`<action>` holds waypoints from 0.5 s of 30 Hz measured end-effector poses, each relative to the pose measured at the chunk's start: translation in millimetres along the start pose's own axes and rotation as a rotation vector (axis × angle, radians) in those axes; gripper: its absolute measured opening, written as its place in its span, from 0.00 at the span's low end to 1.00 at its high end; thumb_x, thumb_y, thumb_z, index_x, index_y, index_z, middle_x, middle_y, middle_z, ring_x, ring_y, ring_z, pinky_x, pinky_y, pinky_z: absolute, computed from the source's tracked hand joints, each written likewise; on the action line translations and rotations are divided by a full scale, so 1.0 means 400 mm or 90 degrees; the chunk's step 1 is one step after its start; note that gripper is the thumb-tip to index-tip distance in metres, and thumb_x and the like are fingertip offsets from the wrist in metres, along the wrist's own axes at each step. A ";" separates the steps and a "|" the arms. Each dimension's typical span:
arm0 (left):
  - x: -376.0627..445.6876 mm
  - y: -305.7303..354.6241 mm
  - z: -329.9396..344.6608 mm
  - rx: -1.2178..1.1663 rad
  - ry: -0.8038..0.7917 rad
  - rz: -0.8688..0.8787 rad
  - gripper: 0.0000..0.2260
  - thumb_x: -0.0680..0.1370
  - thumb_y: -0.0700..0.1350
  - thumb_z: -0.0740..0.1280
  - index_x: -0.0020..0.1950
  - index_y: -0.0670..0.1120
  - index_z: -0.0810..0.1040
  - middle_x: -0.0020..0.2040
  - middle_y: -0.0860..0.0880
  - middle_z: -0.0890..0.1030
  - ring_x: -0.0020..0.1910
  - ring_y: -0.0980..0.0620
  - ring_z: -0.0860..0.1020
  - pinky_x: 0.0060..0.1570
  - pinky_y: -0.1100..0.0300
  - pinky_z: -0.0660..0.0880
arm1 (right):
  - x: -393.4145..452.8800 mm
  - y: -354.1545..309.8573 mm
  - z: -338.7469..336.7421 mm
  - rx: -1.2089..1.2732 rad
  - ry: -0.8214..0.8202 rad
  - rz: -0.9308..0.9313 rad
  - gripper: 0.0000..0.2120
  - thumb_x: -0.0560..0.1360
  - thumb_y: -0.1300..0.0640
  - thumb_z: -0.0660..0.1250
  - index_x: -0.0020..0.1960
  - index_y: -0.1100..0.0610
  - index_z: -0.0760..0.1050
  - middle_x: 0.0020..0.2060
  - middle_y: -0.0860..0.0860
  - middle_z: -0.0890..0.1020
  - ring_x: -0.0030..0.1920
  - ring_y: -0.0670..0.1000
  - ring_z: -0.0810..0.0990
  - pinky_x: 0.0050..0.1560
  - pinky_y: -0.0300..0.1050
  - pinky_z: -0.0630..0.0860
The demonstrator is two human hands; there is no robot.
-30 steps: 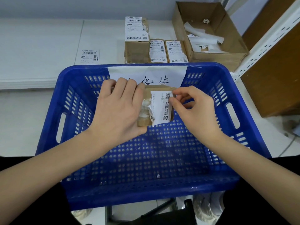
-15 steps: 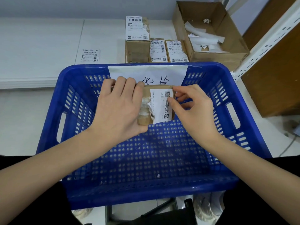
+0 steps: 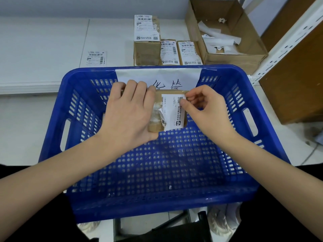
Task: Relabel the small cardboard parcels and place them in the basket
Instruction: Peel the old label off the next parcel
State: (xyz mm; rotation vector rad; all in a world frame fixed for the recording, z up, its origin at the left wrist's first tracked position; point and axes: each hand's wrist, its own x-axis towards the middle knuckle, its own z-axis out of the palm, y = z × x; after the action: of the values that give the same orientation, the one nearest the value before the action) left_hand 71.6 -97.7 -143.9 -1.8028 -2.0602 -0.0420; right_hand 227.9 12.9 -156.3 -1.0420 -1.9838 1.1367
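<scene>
Left hand (image 3: 128,112) is gripping the parcel (image 3: 157,127) at its three o'clock; right hand (image 3: 206,110) is pinching the label (image 3: 173,113) at its nine, over the basket (image 3: 174,198).

- The left hand (image 3: 130,112) covers the left part of the small cardboard parcel (image 3: 157,119), so its fingertips cannot be seen.
- The label (image 3: 173,112) print is too small to read.
- The blue basket (image 3: 83,172) hides the near ends of the far parcels (image 3: 167,51).
- The open cardboard box (image 3: 232,55) is cut off at the top edge.
</scene>
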 end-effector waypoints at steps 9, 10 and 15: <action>-0.005 0.001 0.004 0.006 -0.015 0.011 0.32 0.62 0.58 0.71 0.56 0.35 0.75 0.46 0.41 0.76 0.43 0.41 0.74 0.47 0.48 0.62 | 0.033 -0.008 -0.014 -0.054 -0.083 0.048 0.10 0.76 0.60 0.68 0.40 0.48 0.73 0.38 0.45 0.78 0.38 0.41 0.75 0.40 0.30 0.73; -0.005 0.002 0.005 0.006 -0.018 0.012 0.32 0.62 0.58 0.71 0.56 0.35 0.75 0.46 0.41 0.76 0.43 0.41 0.74 0.47 0.48 0.62 | 0.036 -0.008 -0.015 -0.061 -0.097 0.053 0.10 0.76 0.60 0.67 0.39 0.49 0.73 0.37 0.45 0.78 0.38 0.42 0.74 0.39 0.31 0.72; -0.003 0.006 0.006 -0.003 -0.021 0.010 0.32 0.63 0.58 0.70 0.55 0.36 0.74 0.45 0.41 0.76 0.43 0.41 0.74 0.47 0.48 0.62 | 0.021 0.000 0.005 -0.149 -0.071 0.012 0.06 0.78 0.62 0.64 0.44 0.55 0.70 0.39 0.46 0.74 0.38 0.42 0.72 0.38 0.26 0.68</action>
State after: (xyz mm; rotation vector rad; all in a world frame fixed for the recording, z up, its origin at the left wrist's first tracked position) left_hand 73.3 -97.6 -146.8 -1.8345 -2.0690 -0.0135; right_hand 222.0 19.3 -156.0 -1.1366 -2.2408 1.0090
